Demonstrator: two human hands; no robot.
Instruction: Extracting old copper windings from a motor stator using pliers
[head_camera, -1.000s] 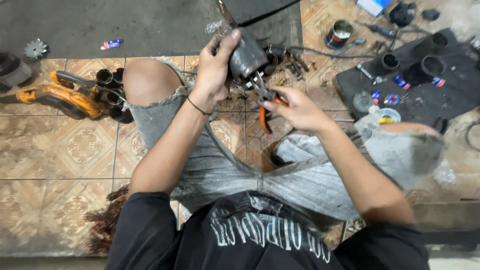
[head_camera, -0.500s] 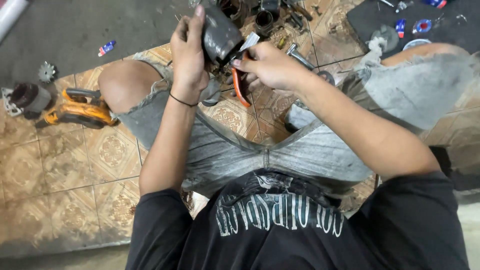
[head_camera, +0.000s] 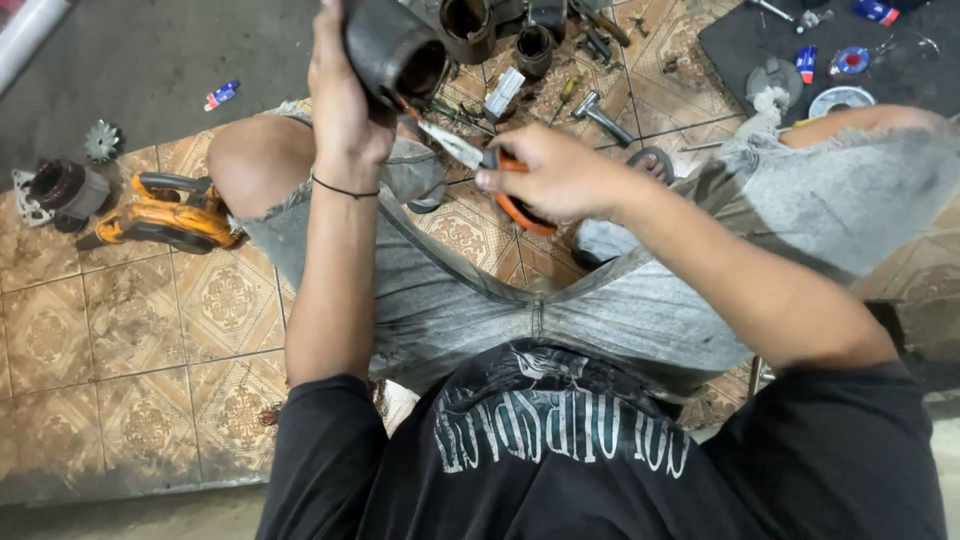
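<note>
Above the person's knees, the left hand (head_camera: 340, 100) wraps its grip around a dark metal cylinder (head_camera: 392, 50), open mouth tilted toward the right hand (head_camera: 560, 172), likely to give access inside. That hand's grip squeezes orange-handled pliers (head_camera: 470, 155), tips at the cylinder's mouth. Whatever lies inside the cylinder is too dark to tell. Beyond it, open-topped metal housings (head_camera: 468, 22) stand on the tiled floor (head_camera: 150, 330).

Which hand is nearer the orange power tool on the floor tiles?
Left. The left hand is up and to the right of the orange power tool, gripping a dark cylinder; the right hand is farther right, holding pliers.
</note>
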